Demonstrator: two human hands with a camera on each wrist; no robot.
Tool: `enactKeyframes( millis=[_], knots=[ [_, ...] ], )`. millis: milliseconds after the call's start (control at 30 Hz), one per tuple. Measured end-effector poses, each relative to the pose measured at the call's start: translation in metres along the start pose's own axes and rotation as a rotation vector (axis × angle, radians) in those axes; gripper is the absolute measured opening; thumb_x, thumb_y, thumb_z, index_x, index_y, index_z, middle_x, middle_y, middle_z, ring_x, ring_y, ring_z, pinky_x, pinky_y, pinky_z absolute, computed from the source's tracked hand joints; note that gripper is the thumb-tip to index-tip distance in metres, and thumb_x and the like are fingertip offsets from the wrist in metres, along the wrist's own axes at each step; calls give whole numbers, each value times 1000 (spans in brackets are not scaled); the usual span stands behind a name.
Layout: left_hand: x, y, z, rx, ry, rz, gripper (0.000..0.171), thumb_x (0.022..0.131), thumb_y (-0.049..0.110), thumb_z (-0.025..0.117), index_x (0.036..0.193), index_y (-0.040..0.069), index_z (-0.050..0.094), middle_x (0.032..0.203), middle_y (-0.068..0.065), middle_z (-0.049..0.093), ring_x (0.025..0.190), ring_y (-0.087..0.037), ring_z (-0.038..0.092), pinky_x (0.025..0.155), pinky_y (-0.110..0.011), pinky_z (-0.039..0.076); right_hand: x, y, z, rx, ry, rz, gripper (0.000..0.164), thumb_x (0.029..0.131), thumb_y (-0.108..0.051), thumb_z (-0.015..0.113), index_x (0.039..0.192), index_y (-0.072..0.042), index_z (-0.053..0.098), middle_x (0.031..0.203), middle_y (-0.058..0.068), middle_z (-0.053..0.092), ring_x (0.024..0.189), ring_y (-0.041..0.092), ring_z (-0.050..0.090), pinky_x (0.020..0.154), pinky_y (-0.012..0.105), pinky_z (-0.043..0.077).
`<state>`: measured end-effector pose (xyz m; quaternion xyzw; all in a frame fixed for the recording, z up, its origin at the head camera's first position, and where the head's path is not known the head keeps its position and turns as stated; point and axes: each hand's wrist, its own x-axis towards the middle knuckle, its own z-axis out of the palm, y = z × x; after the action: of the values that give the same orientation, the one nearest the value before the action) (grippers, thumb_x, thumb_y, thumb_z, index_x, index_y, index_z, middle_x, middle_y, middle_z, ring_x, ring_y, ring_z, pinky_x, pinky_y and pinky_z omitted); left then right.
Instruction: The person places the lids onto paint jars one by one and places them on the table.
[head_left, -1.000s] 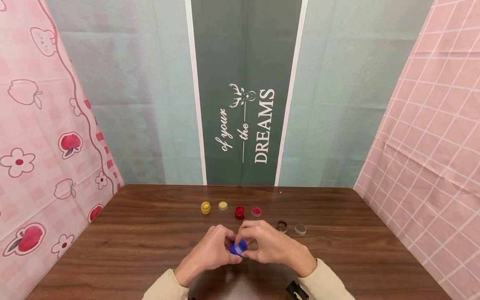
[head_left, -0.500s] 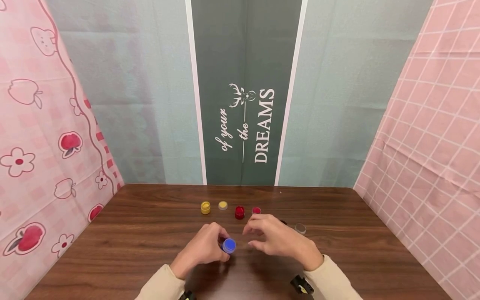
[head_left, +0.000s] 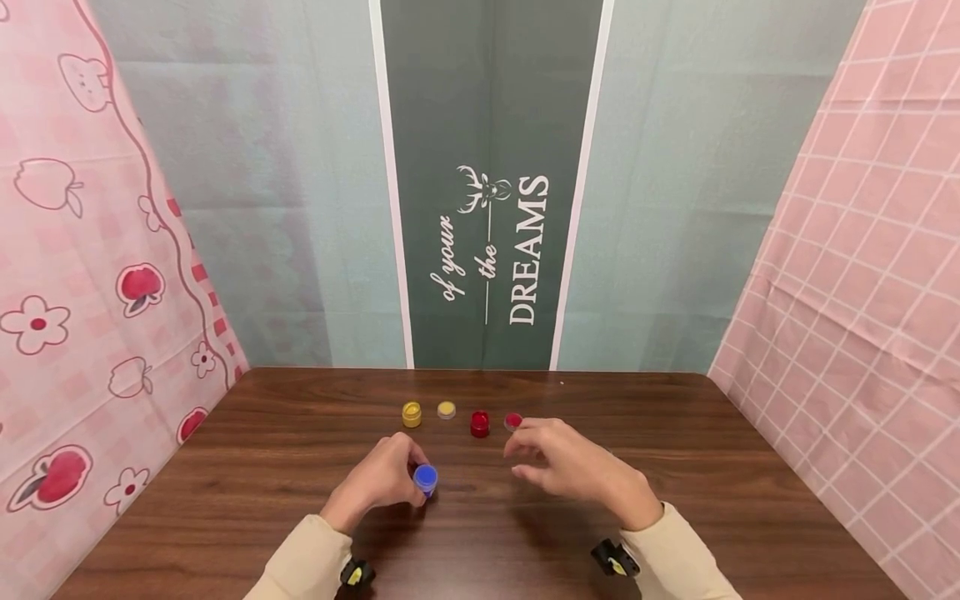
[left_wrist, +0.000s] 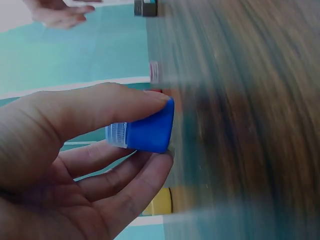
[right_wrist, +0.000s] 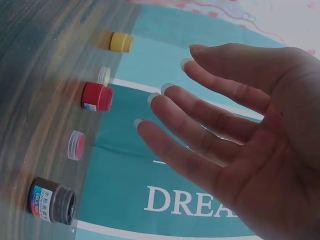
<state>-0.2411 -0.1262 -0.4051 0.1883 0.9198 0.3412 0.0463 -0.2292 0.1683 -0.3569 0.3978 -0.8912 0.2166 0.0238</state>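
Observation:
My left hand (head_left: 382,475) grips a small blue paint jar (head_left: 425,479) at its sides, thumb on one side and fingertips on the other. A clear ridged lid (left_wrist: 117,134) sits on the jar, as the left wrist view shows. The jar is close to the tabletop; whether it touches the wood I cannot tell. To the right, my right hand (head_left: 573,467) hovers over the table with its fingers relaxed and apart. In the right wrist view nothing lies between the fingers.
Beyond my hands stand an uncapped yellow paint jar (head_left: 412,415) and red paint jar (head_left: 480,424), with a yellow lid (head_left: 446,410) and a red lid (head_left: 513,422) beside them. A dark paint jar (right_wrist: 51,202), hidden in the head view, stands on the wooden table (head_left: 300,400).
Both hands were together on the blue jar. The right hand has let go and moved right. My left hand has carried the jar left, from tilted to more upright.

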Motion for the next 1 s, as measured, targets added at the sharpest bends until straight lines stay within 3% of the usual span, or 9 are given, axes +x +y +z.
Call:
enactKeyframes(
  millis=[200, 500, 667, 900, 1000],
  knots=[
    [1, -6, -4, -7, -13, -82, 32, 61, -6, 92, 87, 1, 75, 83, -6, 72, 74, -18, 62, 73, -40, 61, -4, 7, -10, 18, 11, 52, 10, 93, -9, 74, 103, -12, 74, 102, 2, 70, 89, 8, 68, 79, 31, 60],
    [2, -6, 0, 5, -19, -61, 34, 59, 1, 96, 85, 1, 74, 79, -5, 72, 72, -16, 63, 71, -38, 60, -18, 31, -33, -29, 71, 125, 9, 93, -9, 74, 101, -9, 73, 95, 1, 70, 83, 7, 67, 75, 34, 60],
    [2, -5, 4, 25, -10, -71, 37, 59, 3, 97, 87, -1, 73, 82, -7, 72, 74, -17, 64, 74, -40, 62, -24, 43, -40, -55, 88, 139, 11, 91, -8, 76, 101, -8, 72, 94, 3, 72, 79, 5, 65, 71, 29, 58],
    [1, 14, -2, 61, 24, -105, 46, 60, 10, 98, 98, -1, 74, 98, -14, 76, 88, -26, 70, 83, -48, 61, -32, 57, -44, -87, 45, 201, 13, 88, -8, 78, 100, -7, 73, 93, 4, 73, 80, 10, 64, 71, 31, 56],
    [5, 29, -3, 53, 38, -65, 48, 64, 12, 97, 104, -2, 75, 107, -18, 76, 100, -33, 72, 89, -51, 59, -34, 64, -44, -89, 22, 228, 14, 87, -7, 78, 99, -5, 72, 92, 5, 73, 81, 14, 65, 70, 30, 55]
  ],
)
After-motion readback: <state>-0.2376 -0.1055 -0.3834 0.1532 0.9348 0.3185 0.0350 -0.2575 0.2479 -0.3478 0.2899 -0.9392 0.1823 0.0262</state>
